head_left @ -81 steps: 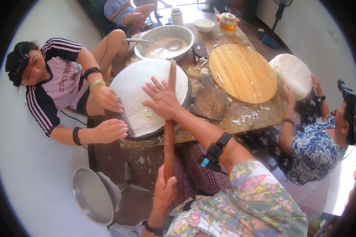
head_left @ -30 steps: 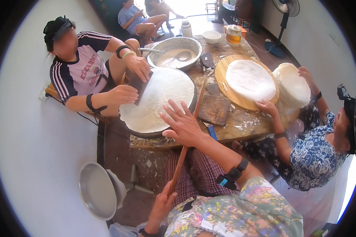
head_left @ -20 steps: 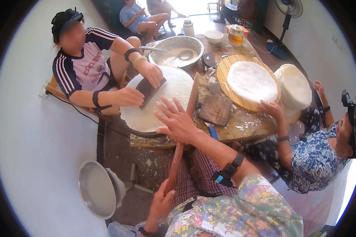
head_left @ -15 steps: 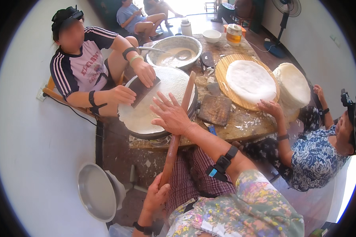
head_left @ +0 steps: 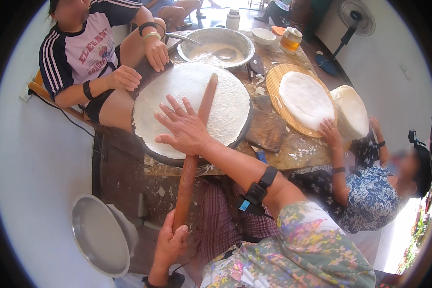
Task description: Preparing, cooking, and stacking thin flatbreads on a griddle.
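Observation:
My left hand (head_left: 172, 235) is closed on the lower end of a long wooden rod (head_left: 192, 177), which slants up over a round dark-rimmed griddle. My right hand (head_left: 182, 126) is open, palm down across the rod, fingers spread above the white floury sheet (head_left: 230, 105) covering the griddle. At the sheet's upper left edge, a co-worker's two hands (head_left: 156, 53) are at a dark flat scraper (head_left: 151, 72). Whether my right palm presses on the rod or sheet is hard to tell.
Behind the griddle sits a batter basin (head_left: 216, 55) with a ladle. Rightward are a bamboo board (head_left: 281, 115) with a white round sheet, a white stack (head_left: 348, 105) beside a second co-worker's hands, and a dark square board (head_left: 266, 129). A fan (head_left: 355, 19) stands behind; a metal bowl (head_left: 96, 230) is low left.
A white round has appeared on the bamboo board since the oldest frame. The left co-worker's hands and scraper have moved toward the sheet's far left edge. My hands still stay along the rod.

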Motion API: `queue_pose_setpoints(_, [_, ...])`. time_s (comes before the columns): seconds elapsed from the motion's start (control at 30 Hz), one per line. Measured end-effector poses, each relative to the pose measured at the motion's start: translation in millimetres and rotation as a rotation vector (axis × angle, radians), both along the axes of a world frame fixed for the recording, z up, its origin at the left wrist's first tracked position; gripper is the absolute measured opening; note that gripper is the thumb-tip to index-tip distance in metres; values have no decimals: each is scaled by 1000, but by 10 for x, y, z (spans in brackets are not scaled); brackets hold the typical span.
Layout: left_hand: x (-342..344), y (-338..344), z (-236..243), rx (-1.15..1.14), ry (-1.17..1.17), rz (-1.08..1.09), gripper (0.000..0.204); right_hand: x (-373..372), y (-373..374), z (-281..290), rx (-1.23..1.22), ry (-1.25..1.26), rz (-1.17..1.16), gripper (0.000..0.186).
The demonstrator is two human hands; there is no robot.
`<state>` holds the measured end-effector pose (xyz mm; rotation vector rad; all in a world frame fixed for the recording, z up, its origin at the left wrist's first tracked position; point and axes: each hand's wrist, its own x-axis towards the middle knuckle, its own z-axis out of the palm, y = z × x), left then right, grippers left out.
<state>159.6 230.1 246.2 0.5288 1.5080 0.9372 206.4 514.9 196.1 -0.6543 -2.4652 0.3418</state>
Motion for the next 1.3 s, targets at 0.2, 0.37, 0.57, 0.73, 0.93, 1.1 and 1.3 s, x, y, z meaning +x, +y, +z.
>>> queue_pose_setpoints(0.2, [-104, 45, -8, 54, -80, 82, 53, -479, 104, 65, -20, -8, 113, 77])
queue_pose_setpoints(0.37, [63, -195, -195, 108, 272, 148, 50, -624, -131, 125, 22, 119, 300, 67])
queue_pose_setpoints(0.57, [257, -330, -127, 91, 1600, -401, 68, 99, -198, 173, -134, 131, 192, 21])
queue_pose_setpoints(0.73, [396, -216, -231, 197, 1759, -579, 69, 541, -128, 62, -196, 35, 41, 17])
queue_pose_setpoints(0.93, [700, -413, -314, 270, 1876, -591, 61, 994, -355, -52, -169, 167, -6, 18])
queue_pose_setpoints(1.1, [876, -658, -429, 265, 1838, -542, 64, 1177, -603, -121, -134, 174, -60, 17])
queue_pose_setpoints(1.3, [892, -1061, -481, 290, 1679, -473, 66, 1258, -988, -149, -120, 236, -34, 18])
